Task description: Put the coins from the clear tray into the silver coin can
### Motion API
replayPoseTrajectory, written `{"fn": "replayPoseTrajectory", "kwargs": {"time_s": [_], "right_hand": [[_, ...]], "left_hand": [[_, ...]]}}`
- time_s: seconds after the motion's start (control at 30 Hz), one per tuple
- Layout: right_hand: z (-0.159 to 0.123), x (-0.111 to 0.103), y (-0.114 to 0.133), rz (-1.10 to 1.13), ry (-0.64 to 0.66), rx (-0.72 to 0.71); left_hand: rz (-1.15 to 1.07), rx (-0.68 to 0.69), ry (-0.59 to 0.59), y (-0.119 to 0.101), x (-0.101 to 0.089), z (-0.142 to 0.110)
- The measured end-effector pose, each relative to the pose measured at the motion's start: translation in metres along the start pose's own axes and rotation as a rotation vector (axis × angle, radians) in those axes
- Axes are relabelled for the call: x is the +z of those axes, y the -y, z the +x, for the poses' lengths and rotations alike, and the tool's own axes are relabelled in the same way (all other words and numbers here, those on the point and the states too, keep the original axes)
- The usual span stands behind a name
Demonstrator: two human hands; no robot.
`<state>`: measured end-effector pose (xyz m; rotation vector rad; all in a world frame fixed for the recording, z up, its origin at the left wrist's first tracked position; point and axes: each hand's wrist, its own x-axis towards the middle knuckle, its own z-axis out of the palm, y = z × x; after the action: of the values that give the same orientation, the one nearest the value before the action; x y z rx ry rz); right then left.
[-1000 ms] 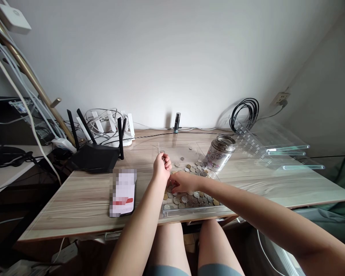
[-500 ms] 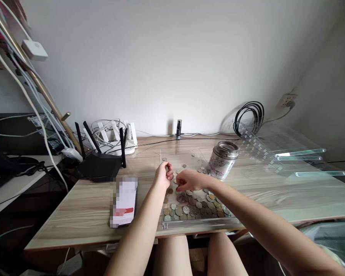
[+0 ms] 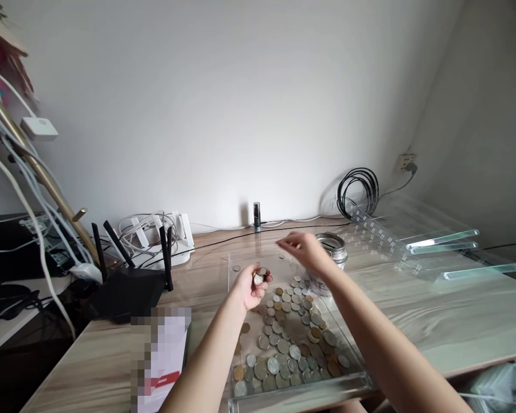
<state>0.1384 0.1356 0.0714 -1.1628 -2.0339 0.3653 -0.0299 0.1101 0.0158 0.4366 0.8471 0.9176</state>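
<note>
My left hand [image 3: 250, 289] is held palm up over the clear tray [image 3: 298, 397], fingers curled round a few coins [image 3: 260, 277]. My right hand [image 3: 303, 248] hovers farther back, to the right of the left one. Its fingertips are drawn together, and whatever they may pinch is too small to make out. Below the hands, many silver and brass-coloured loose coins [image 3: 282, 346] are spread in the tray, thickest along its near edge. A metal can [image 3: 336, 246] with a slotted lid stands just behind my right wrist, which hides part of it.
At the left, a phone [image 3: 165, 358] lies near a black router [image 3: 126, 292] with upright antennas. White network devices [image 3: 172, 238], a small dark bottle [image 3: 257, 217] and a coiled black cable [image 3: 358, 193] line the wall. Clear acrylic panels [image 3: 442, 246] stand at the right.
My right hand has risen from the coins and moved back toward the can. My left hand has turned up, showing coins in its palm. The camera view has shifted.
</note>
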Motion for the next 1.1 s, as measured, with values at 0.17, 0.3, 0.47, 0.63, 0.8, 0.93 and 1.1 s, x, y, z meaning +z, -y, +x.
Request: {"fn": "replayPoseTrajectory", "kwargs": {"time_s": [0.17,0.3,0.47,0.63,0.8,0.93,1.1], "right_hand": [[-0.007,-0.055,-0.045,-0.15,-0.335,0.328],[-0.007,-0.055,-0.065,-0.207,-0.264,0.426],[-0.01,-0.046,-0.066,-0.382,-0.343,0.353],[-0.019,-0.02,-0.033,-0.298,-0.586,0.004],[-0.027,0.036,0.006,-0.039,0.037,-0.161],[-0.027,0.055,0.01,0.017,0.103,-0.092],[-0.024,0.017,-0.003,-0.071,-0.201,-0.036]], "left_hand": [[-0.006,0.074,-0.048,0.007,-0.001,0.0],[0.038,0.06,-0.043,0.009,0.002,0.0],[0.207,0.215,-0.058,0.012,0.003,-0.004],[0.202,0.32,-0.057,0.011,0.002,-0.004],[0.159,0.397,-0.063,0.013,0.001,-0.001],[0.228,0.444,-0.029,0.017,0.004,-0.003],[0.151,0.257,-0.07,0.016,0.003,-0.005]]}}
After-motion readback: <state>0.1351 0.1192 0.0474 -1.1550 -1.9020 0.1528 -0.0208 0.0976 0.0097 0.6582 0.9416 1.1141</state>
